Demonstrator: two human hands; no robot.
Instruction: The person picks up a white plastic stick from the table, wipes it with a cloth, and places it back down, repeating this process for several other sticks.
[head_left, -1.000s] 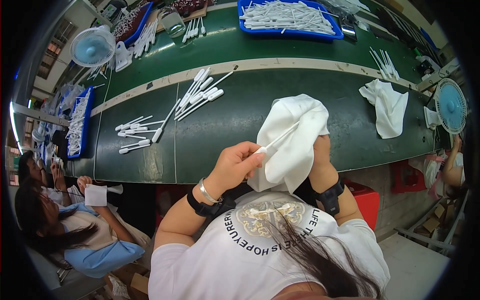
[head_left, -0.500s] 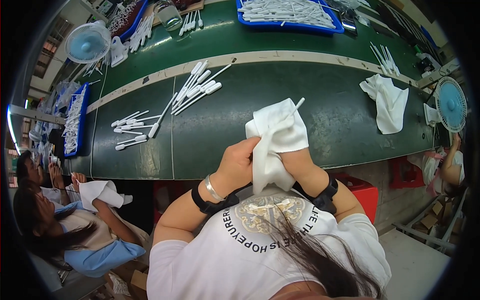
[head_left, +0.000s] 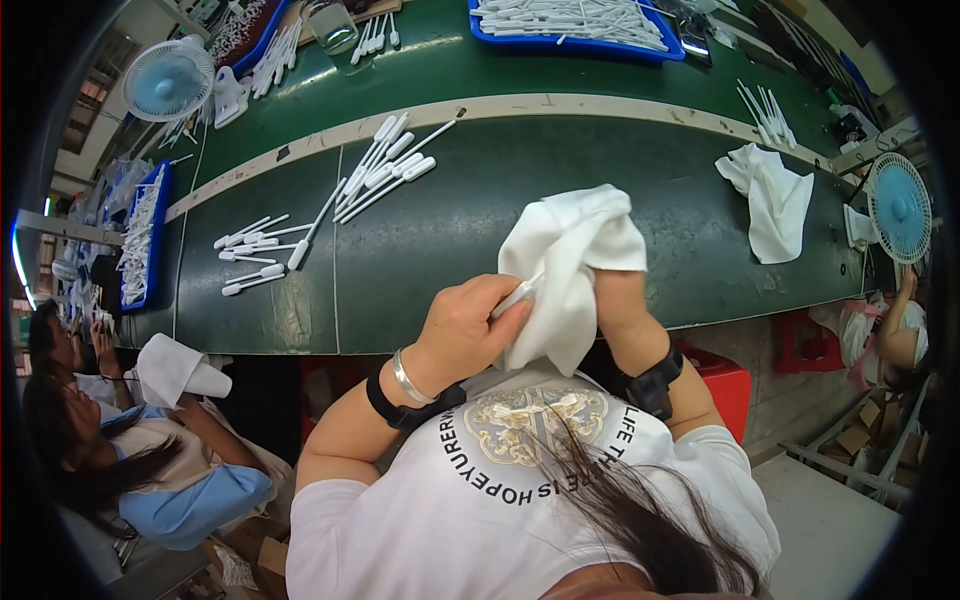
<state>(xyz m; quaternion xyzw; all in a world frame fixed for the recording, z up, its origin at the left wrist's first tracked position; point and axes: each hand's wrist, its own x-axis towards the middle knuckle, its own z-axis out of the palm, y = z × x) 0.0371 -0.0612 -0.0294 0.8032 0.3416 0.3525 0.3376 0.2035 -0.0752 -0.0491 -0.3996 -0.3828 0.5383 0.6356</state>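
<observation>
My left hand (head_left: 465, 325) pinches one end of a white plastic stick (head_left: 519, 294), whose other end goes into the folds of a bunched white cloth (head_left: 570, 270). The cloth is up in front of my chest, over the table's near edge. My right hand (head_left: 622, 298) is under the cloth, which it holds around the stick; its fingers are hidden. On the green table to the left lie two loose groups of white sticks with thick, bulb-like ends: a farther pile (head_left: 385, 170) and a nearer one (head_left: 255, 245).
A second white cloth (head_left: 770, 205) lies at the right, near several sticks (head_left: 768, 118). Blue trays of sticks stand at the back (head_left: 580, 42) and left (head_left: 127, 300). Fans stand left (head_left: 168, 80) and right (head_left: 899, 205). A co-worker (head_left: 170, 480) sits at my left, holding white cloth.
The stick's tip stuck out at the cloth's far side before; now an end shows at my left fingers instead. The right hand and cloth have shifted slightly right, and the cloth is bunched differently.
</observation>
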